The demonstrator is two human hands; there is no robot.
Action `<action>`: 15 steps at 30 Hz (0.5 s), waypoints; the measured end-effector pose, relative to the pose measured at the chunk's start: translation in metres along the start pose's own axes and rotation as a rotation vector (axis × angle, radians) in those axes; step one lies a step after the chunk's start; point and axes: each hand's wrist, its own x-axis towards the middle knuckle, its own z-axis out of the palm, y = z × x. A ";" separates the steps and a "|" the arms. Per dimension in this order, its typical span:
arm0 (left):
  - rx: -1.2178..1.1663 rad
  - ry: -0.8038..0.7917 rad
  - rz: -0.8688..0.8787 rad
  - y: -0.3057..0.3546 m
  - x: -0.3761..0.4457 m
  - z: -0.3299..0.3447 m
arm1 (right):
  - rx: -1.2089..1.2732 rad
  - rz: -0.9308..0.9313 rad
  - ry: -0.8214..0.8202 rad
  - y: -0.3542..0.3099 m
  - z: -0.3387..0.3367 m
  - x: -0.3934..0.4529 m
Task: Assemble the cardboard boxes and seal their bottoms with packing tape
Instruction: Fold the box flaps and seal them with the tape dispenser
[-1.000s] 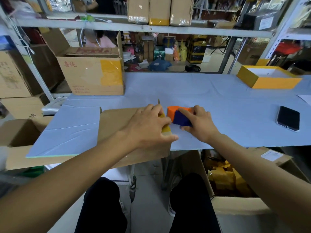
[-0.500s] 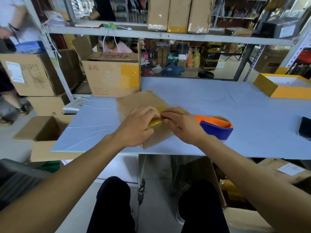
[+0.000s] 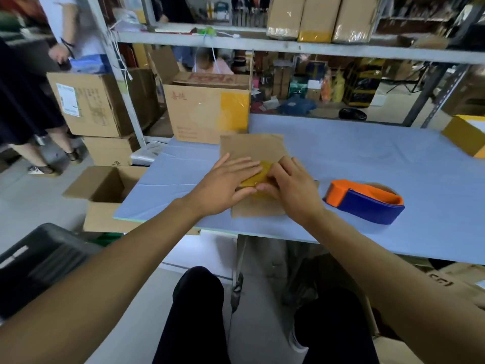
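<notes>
- Brown card, thin and plain: the box (image 3: pixel 252 153) lies on the blue table (image 3: pixel 367 158) near its front edge, right before the person, with a strip of yellow tape (image 3: pixel 256 177) across its middle.
- From the head view, the only one there is, the left hand (image 3: pixel 231 179) lies flat on the box with fingers straight, pressing down on the tape's left end.
- The right hand (image 3: pixel 291 185) sits just beside it, fingers bent onto the tape's right end; whether they pinch the tape or merely rub it down I cannot tell.
- The dispenser (image 3: pixel 364 200), orange over dark blue, rests on the table to the right of the box, apart from both hands.
- I'd judge the box light and fairly stiff across its panels but ready to crease along its folds, so it wants holding by the edges or with a flat palm, not by a loose flap.
- The tape looks glossy and thin, likely to wrinkle or stick to itself; smoothing outward from the middle with flat fingers seems the safe way.
- On that smooth table a light box could slide, so one hand should steady it.
- An open carton (image 3: pixel 207 111) stands at the back left of the table; another open one (image 3: pixel 105 193) sits on the floor to the left.
</notes>
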 end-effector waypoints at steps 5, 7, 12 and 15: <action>-0.090 -0.087 -0.050 -0.005 0.008 -0.010 | -0.030 -0.123 -0.093 0.005 -0.008 0.005; -0.153 -0.061 -0.088 -0.003 0.009 -0.008 | 0.033 -0.079 -0.107 0.004 -0.011 0.007; -0.165 -0.020 -0.090 -0.003 0.008 -0.002 | 0.080 -0.052 -0.063 0.003 -0.007 0.006; -0.175 -0.026 -0.075 -0.002 0.008 -0.010 | 0.119 -0.078 -0.184 0.011 -0.017 0.011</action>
